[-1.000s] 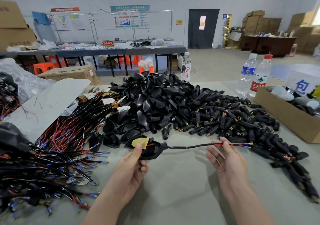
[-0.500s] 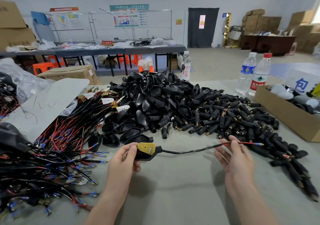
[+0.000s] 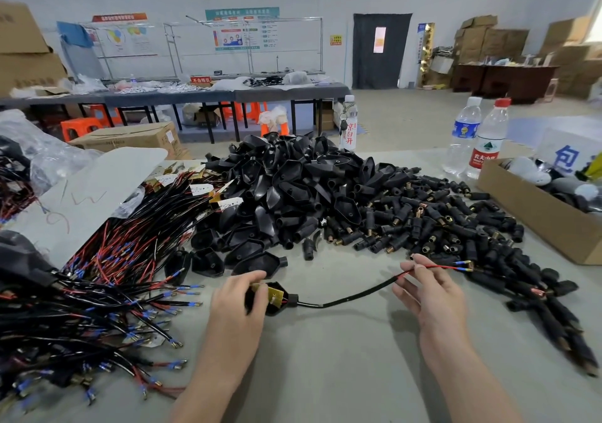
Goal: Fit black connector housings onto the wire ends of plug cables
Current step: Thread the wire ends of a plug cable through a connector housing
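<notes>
1. At the far left a tangled heap of black-and-red cables [image 3: 107,292], too many to count, lies on the table [image 3: 342,373]. Its far part is under a pale sheet [image 3: 97,191].
2. The left hand [image 3: 237,308] has its fingers curled round one black connector housing [image 3: 277,300], low over the near middle of the table. A yellow plate shows in the housing's open face.
3. One black cable [image 3: 351,297] runs rightward from the housing's neck.
4. The right hand [image 3: 433,302] pinches that cable's red wire ends [image 3: 452,265] between its fingertips.
5. Behind both hands rises a heap of empty housings [image 3: 293,194], uncountable. To the right it merges into a spread of small brass-tipped sockets [image 3: 439,224], which crowds the wire ends.
6. Three bottles stand beyond:
   - a red-lettered bottle [image 3: 348,126] behind the heap
   - a blue-labelled bottle [image 3: 462,136] farther right
   - a red-capped bottle [image 3: 488,142] just beside the blue-labelled one
7. An open cardboard box [image 3: 534,224] sits at the right edge.
</notes>
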